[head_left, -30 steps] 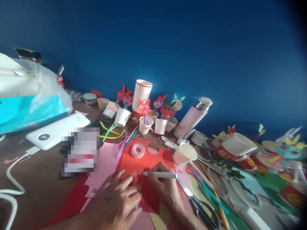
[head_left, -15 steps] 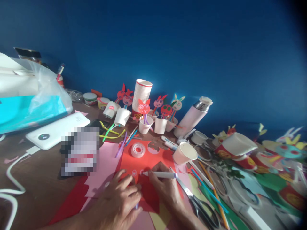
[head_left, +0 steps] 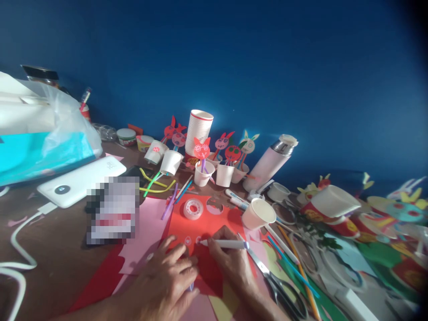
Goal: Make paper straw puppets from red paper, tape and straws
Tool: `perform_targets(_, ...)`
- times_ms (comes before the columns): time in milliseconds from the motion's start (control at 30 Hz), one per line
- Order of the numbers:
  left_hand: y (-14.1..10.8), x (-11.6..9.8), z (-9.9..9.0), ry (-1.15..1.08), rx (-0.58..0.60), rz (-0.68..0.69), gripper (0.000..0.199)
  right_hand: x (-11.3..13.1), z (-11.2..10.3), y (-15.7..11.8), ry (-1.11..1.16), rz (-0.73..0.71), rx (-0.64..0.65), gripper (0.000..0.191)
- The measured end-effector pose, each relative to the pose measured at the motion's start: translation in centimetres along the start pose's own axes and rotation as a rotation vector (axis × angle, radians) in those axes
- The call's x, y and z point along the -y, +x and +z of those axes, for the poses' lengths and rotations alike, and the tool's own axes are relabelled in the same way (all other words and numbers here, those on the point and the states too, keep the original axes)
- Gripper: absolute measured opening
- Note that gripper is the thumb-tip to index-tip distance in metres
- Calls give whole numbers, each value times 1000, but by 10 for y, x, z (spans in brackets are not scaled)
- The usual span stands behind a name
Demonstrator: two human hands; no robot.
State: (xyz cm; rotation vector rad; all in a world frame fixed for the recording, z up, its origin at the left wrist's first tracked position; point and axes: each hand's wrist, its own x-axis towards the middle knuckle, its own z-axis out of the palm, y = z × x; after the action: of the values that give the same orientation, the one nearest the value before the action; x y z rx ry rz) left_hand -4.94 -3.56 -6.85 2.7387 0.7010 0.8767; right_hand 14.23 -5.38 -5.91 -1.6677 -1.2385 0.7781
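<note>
Almost nothing has moved over the past second beyond a slight drift of the whole view; both hands keep their places, and the tip of the white marker [head_left: 229, 244] remains at the right of two small round marks [head_left: 187, 240] on the red paper [head_left: 214, 225], suggesting that the drawing is paused or advancing only in tiny strokes. Fingers of the right hand [head_left: 232, 263] are closed in a pinch around the marker's left end, its barrel lying across the hand and pointing right. At near left, the left hand [head_left: 170, 274] rests over the paper, its fingers loosely bent and slightly parted; whether they grip the partly hidden purple item [head_left: 190, 286] beneath cannot be told. The red paper lies under and between the hands, its marks just beyond the left fingers. A tape roll [head_left: 193, 209] sits on its far part, scissors [head_left: 267, 274] lie to the right of the right hand, and a paper cup [head_left: 258, 214] stands farther off on the cluttered surface [head_left: 67, 236]
</note>
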Motion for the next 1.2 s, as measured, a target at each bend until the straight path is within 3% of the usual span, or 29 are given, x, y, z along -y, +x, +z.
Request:
perform_targets(233,-2,2,2,-18,34,-13,18,-4,2,-1,-35,4,-52,18)
perform_targets(967,0,1,1,26,10,16,20,5,-1,-1,12,-11,-37,20)
perform_targets(1200,2,1,-3,-12,56,3,16,5,0,-1,30,-23,-35,18)
